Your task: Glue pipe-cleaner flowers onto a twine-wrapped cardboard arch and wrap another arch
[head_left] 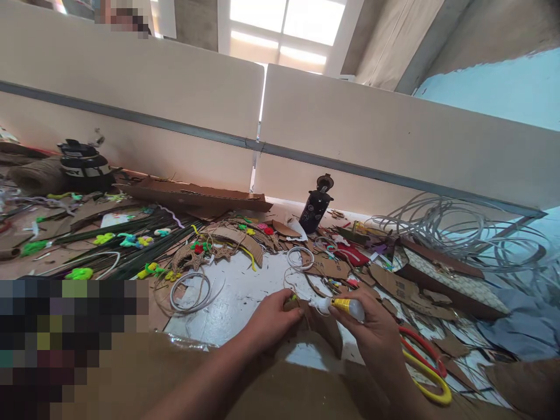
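Observation:
My left hand (277,319) is closed on a curved piece of brown cardboard (329,333) held just above the near edge of the white work surface. In my right hand (371,324) is a small clear glue bottle (355,310) with a yellow label. The bottle lies tilted, its nozzle pointing left at the cardboard's upper edge near my left fingers. A bit of yellow-green material (294,297) shows by my left fingertips. Whether the nozzle touches the cardboard I cannot tell.
Scissors with red and yellow handles (431,379) lie right of my right forearm. Wire rings (191,291), twine-wrapped crescents (186,256) and cardboard scraps (326,266) cover the table. A black bottle (315,211) stands behind, coiled clear tubing (476,233) at right. Another person is partly visible at upper left.

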Demonstrator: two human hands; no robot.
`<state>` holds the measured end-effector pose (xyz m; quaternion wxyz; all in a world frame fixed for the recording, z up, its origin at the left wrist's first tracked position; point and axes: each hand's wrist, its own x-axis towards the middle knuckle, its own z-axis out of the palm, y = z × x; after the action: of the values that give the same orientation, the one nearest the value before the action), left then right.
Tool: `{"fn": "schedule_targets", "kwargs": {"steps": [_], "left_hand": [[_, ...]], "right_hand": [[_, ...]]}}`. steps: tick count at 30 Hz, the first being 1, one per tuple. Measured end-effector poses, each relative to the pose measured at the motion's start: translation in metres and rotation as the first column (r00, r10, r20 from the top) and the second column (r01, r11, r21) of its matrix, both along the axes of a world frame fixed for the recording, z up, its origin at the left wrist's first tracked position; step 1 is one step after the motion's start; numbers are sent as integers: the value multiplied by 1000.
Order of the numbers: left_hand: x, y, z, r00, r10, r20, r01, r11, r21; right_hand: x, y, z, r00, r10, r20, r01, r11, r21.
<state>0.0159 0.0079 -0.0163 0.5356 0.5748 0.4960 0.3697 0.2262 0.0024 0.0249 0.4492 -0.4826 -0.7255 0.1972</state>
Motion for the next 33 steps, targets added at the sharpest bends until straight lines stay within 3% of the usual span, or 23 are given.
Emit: {"fn": "schedule_targets", "kwargs": {"steps": [13, 33], "left_hand": [[-1, -2, 5, 993, 13, -121, -4, 997, 73], [-1, -3, 5, 994, 2, -108, 6, 997, 73]], "right_hand": [[-2, -3, 1, 999, -16, 43, 14, 999, 34], [0, -3, 2, 994, -58, 90, 51, 996, 73]]}}
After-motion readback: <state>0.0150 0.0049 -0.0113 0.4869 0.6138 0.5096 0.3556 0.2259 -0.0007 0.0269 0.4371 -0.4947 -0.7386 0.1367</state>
